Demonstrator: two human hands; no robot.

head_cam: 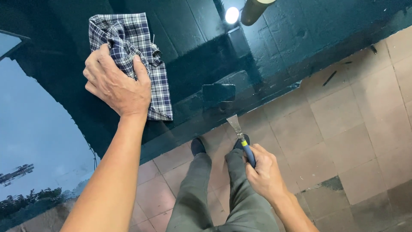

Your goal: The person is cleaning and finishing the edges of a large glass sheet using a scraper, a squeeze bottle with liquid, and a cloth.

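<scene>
Plaid cloth [128, 47] bunched under left hand [116, 83], fingers clenched, against dark painted wall [274, 47] | right hand [264, 169] fisted on scraper [241, 139], long axis toward wall, blade just short of it

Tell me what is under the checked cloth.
The checked cloth lies pressed by the left hand against a glossy dark green wall. The patch of wall beneath it is covered and cannot be seen.
</scene>
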